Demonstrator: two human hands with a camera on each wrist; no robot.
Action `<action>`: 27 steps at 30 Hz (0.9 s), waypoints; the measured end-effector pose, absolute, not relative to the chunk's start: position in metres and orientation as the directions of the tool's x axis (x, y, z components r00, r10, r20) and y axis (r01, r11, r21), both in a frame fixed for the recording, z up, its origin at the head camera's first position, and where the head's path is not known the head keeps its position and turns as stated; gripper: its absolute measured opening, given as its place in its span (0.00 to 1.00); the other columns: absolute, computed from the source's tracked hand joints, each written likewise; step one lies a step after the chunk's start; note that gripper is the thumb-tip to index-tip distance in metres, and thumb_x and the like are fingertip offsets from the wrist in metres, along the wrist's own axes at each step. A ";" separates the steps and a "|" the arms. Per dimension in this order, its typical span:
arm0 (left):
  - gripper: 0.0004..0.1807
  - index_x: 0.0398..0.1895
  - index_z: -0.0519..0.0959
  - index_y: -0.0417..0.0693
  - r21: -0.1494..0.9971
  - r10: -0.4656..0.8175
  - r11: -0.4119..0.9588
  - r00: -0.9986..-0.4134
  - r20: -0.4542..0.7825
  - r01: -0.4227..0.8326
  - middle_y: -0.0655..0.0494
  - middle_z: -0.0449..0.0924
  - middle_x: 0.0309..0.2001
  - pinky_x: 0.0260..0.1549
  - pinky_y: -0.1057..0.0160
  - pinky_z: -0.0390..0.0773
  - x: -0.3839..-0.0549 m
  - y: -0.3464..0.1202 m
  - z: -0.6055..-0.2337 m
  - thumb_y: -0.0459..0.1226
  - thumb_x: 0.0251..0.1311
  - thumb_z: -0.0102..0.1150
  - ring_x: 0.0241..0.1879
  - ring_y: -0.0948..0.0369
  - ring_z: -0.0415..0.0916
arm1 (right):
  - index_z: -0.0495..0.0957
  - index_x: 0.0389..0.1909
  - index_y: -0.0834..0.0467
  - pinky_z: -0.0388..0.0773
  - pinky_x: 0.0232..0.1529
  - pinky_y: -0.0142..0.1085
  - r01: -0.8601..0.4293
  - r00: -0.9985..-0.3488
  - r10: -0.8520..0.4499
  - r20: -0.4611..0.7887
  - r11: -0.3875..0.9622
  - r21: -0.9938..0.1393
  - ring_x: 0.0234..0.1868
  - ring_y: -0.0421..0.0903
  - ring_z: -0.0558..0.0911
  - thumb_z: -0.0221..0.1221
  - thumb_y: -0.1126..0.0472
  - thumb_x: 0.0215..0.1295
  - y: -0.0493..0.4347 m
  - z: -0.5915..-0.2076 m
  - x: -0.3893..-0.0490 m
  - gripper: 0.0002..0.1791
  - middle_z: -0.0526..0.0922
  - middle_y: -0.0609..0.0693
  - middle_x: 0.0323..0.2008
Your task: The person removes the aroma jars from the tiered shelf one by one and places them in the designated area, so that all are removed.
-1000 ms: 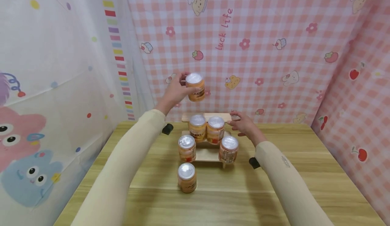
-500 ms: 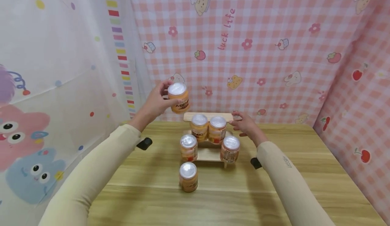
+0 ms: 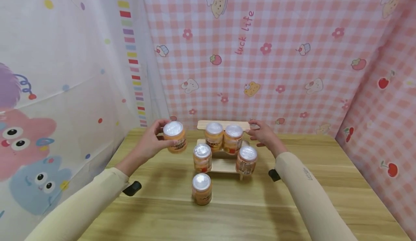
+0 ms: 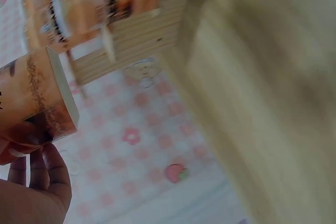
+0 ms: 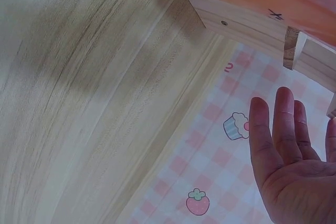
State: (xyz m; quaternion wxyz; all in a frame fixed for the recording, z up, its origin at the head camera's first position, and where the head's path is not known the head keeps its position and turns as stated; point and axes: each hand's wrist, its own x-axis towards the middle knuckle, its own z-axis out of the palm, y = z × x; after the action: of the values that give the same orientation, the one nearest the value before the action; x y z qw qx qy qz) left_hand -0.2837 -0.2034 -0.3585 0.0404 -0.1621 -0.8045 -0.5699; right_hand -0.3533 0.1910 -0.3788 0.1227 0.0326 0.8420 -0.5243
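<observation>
My left hand (image 3: 151, 142) grips an orange can (image 3: 177, 145) with a silver lid, left of a small tiered wooden rack (image 3: 224, 166). The left wrist view shows my fingers (image 4: 56, 179) around one end of this can. My right hand (image 3: 264, 135) is at the right end of the rack's top board (image 3: 217, 125). In the right wrist view its fingers (image 5: 284, 124) are extended; the thumb tip is by the board's edge, and whether it touches cannot be told. Two similar cans stand side by side on the middle tier, and two stand apart on the lowest one.
Another orange can (image 3: 202, 194) stands on the wooden table (image 3: 247, 212) in front of the rack. A pink checked cloth (image 3: 276, 64) hangs close behind the rack. A white patterned curtain (image 3: 81, 89) borders the left side.
My left hand has carried its can leftward and down, from above the rack to beside it. My right hand has stayed by the top board's right end.
</observation>
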 end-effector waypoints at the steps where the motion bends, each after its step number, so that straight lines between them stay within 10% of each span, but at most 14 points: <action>1: 0.37 0.64 0.65 0.36 0.901 0.211 0.302 -0.943 0.256 0.312 0.41 0.72 0.56 0.46 0.63 0.77 -0.280 -0.206 -0.364 0.30 0.51 0.73 0.51 0.51 0.72 | 0.58 0.74 0.53 0.71 0.57 0.61 0.183 -0.968 -0.074 -0.240 0.446 -0.876 0.62 0.62 0.74 0.55 0.57 0.75 0.191 -0.379 -0.353 0.30 0.64 0.65 0.70; 27: 0.38 0.61 0.68 0.37 0.922 0.304 0.328 -0.947 0.105 0.207 0.43 0.74 0.55 0.56 0.47 0.73 -0.220 -0.203 -0.477 0.30 0.46 0.77 0.56 0.46 0.72 | 0.56 0.74 0.54 0.71 0.58 0.60 0.193 -0.963 -0.085 -0.256 0.446 -0.874 0.63 0.64 0.72 0.54 0.56 0.75 0.191 -0.379 -0.355 0.31 0.63 0.65 0.70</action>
State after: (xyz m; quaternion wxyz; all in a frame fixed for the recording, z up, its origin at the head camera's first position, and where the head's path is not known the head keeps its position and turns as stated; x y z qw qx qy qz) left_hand -0.2204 -0.2027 -0.4772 -0.0433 -0.1572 -0.8136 -0.5581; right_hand -0.3547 0.1908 -0.3790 0.1324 0.0320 0.8399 -0.5254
